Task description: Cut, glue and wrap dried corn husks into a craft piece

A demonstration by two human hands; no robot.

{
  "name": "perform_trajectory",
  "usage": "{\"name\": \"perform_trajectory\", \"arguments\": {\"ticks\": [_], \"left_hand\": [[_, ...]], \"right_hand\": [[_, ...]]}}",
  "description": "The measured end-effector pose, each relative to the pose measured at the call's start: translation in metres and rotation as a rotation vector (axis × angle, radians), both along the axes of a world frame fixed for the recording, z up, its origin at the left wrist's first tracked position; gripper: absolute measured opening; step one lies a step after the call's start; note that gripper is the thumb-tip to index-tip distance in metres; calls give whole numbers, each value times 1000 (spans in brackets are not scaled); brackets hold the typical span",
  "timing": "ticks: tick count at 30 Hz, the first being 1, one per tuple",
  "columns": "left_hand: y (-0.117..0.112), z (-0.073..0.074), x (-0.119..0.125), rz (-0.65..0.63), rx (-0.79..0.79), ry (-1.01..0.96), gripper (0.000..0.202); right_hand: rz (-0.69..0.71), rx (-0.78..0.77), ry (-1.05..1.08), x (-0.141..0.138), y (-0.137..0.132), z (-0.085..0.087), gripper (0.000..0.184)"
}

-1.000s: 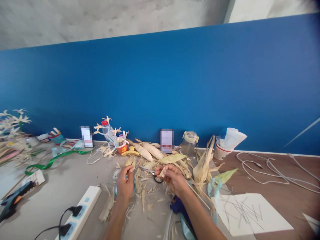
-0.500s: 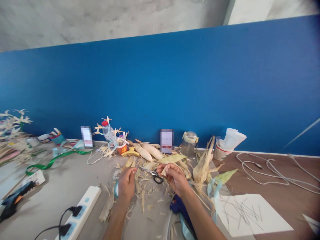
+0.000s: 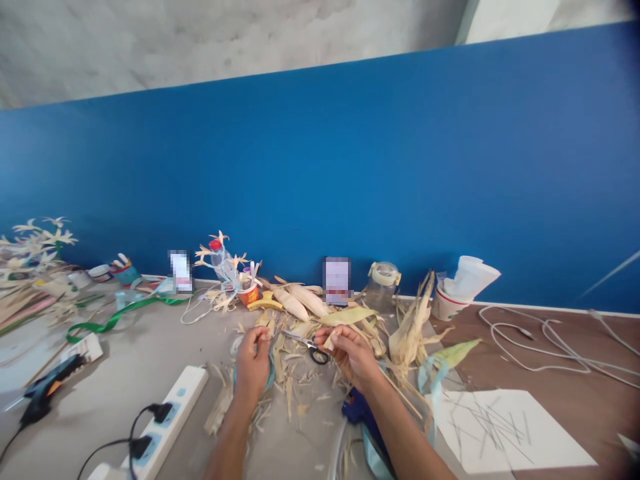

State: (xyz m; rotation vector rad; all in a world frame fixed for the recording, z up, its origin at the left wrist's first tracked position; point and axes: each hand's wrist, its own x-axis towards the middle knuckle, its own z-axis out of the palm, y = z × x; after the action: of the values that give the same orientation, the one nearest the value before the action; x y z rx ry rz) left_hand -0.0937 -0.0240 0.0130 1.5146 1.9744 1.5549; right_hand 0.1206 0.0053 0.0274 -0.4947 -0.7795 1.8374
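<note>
We had a small husk scrap [image 3: 329,343] just below the centre of the frame, pinched between the thumb and fingers of our right hand [image 3: 354,355]. Our left hand [image 3: 253,365], left of it, was curled with thumb near forefinger; we could not tell whether it gripped anything. The two hands stayed apart, nearly as they were half a second earlier, so the work, we judged, had barely advanced. Against a second earlier, the right hand covered less of the scissors [image 3: 319,355], whose dark handle lay in plain sight beside its fingertips. Strewn shreds covered the surface [image 3: 295,443] between our hands, with whole husks [image 3: 293,305] behind. Farther out, a power strip [image 3: 173,413] lay lower left and a white sheet [image 3: 545,433] lower right.
</note>
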Motion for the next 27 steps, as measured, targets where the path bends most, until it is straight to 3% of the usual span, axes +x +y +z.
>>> {"name": "perform_trajectory", "arguments": {"ticks": [4,6,9,13,16,21,25,27], "left_hand": [[-5,15,2,-86,-23,79,20],[-15,26,-2,-85,-128,97,23],[-38,40,-10,-181,-347,245,22],[-64,47,-9,-276,-523,396,21],[-64,47,7,-368,-509,355,18],[-42,41,52,-503,-383,298,15],[-30,24,83,-560,-329,245,20],[-24,11,98,-526,-187,207,19]], "right_hand": [[1,11,22,0,0,1,17],[7,14,29,0,0,1,17],[15,7,27,-1,1,-1,18],[13,-1,23,-1,1,2,18],[2,27,41,1,-2,11,18],[22,124,66,1,-17,35,16],[73,188,9,-3,-32,51,22],[63,201,1,-5,-38,57,26]]}}
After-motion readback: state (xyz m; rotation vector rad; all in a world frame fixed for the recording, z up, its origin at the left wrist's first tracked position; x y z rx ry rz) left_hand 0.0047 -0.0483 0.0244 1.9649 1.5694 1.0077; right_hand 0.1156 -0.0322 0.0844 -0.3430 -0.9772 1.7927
